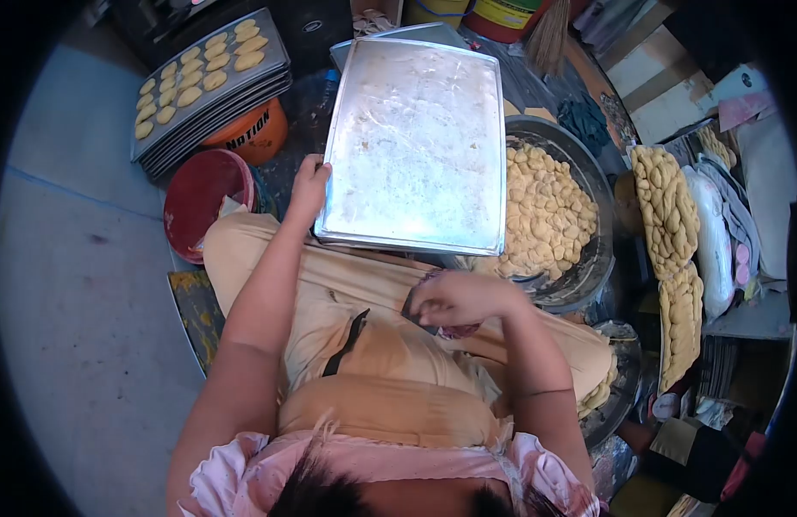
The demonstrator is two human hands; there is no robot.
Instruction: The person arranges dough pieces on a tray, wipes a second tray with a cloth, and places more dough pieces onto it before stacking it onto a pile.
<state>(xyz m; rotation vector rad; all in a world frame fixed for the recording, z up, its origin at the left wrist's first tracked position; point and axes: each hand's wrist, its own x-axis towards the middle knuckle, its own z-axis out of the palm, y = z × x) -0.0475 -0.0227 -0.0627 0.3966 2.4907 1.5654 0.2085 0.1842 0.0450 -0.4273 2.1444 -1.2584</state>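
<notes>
My left hand (309, 186) grips the left edge of a flat, empty metal baking tray (415, 146), its fingers hidden beneath the rim. The tray lies in front of my lap, its near edge by my shins. Over my lap is my right hand (459, 302), its fingers curled and a little blurred. A purple patterned piece of cloth (459, 331) shows under and beside this hand; whether it lies inside the fingers is hard to make out. Right of the tray, a big dark basin (607, 250) holds many small dough pieces (549, 211).
A stack of trays (282, 84), the top one bearing shaped dough pieces (215, 80), rests on an orange bucket (265, 138) at upper left. A red tub (204, 198) stands below it. Braided dough (670, 211) lies at right. Another basin (622, 392) sits beside my right knee.
</notes>
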